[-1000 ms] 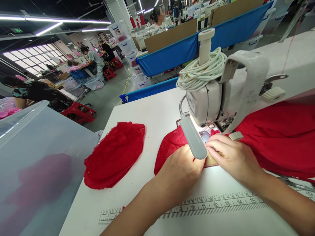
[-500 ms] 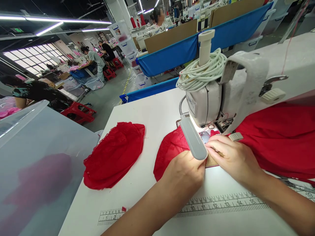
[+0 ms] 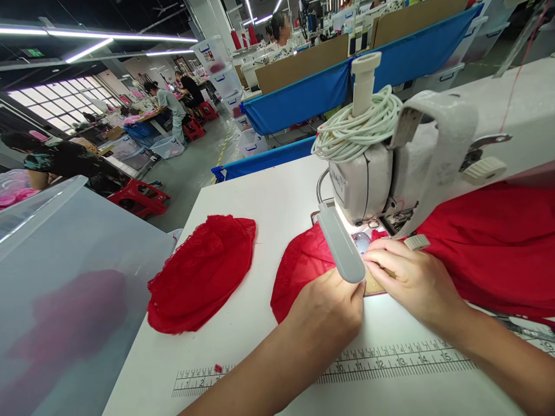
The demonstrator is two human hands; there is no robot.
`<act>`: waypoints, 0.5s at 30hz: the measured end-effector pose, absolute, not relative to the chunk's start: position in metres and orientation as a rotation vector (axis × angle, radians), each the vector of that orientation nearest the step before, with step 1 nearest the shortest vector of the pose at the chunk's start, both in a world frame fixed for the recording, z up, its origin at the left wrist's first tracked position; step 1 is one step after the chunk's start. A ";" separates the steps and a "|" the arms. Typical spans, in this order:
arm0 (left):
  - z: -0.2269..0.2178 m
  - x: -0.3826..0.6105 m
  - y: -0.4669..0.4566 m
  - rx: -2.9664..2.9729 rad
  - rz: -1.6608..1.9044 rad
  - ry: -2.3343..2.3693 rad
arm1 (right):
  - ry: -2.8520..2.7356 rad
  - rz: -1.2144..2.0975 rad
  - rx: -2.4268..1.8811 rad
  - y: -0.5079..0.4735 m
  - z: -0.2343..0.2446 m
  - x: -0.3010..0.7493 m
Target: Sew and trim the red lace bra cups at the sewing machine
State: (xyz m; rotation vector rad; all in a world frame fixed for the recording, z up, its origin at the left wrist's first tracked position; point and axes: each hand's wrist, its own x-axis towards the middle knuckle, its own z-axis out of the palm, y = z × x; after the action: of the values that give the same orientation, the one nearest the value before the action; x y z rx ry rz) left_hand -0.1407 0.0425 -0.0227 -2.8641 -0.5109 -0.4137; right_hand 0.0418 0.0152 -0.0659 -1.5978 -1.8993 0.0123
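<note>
A sewing machine (image 3: 362, 179) with a bundle of pale cord on its head stands over the white table. My left hand (image 3: 332, 303) is closed on the edge of a red lace-edged fabric piece (image 3: 299, 260), just below a grey lamp (image 3: 342, 242) that hides its fingertips. Close by the needle area, my right hand (image 3: 405, 271) has its fingers pinched together at the fabric's edge; what lies between the fingertips is mostly hidden. Another red fabric piece (image 3: 202, 274) lies flat to the left. More red cloth (image 3: 494, 248) is heaped under the machine arm.
A translucent plastic bin (image 3: 78, 277) stands against the table's left side. Ruler markings (image 3: 381, 364) run along the near edge, with a small red scrap (image 3: 218, 368) on them. Behind the table hangs blue cloth (image 3: 299, 110). Several people sit at other stations.
My left hand has shifted very slightly down and to the right with the fabric edge. My right hand stays almost in place beside the needle area.
</note>
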 end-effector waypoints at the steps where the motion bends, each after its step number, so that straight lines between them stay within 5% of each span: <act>1: -0.023 -0.141 0.042 -2.860 -0.429 -0.506 | -1.900 0.017 -1.598 0.015 -0.066 0.042; 15: -0.019 -0.143 0.045 -2.939 -0.172 -0.474 | -1.911 0.030 -1.593 0.015 -0.068 0.041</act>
State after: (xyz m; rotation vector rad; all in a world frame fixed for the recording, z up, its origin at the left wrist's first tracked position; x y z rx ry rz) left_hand -0.1430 0.0453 -0.0188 -2.9391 -0.4738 -0.1721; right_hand 0.0412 0.0147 -0.0678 -1.5928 -1.9111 0.0298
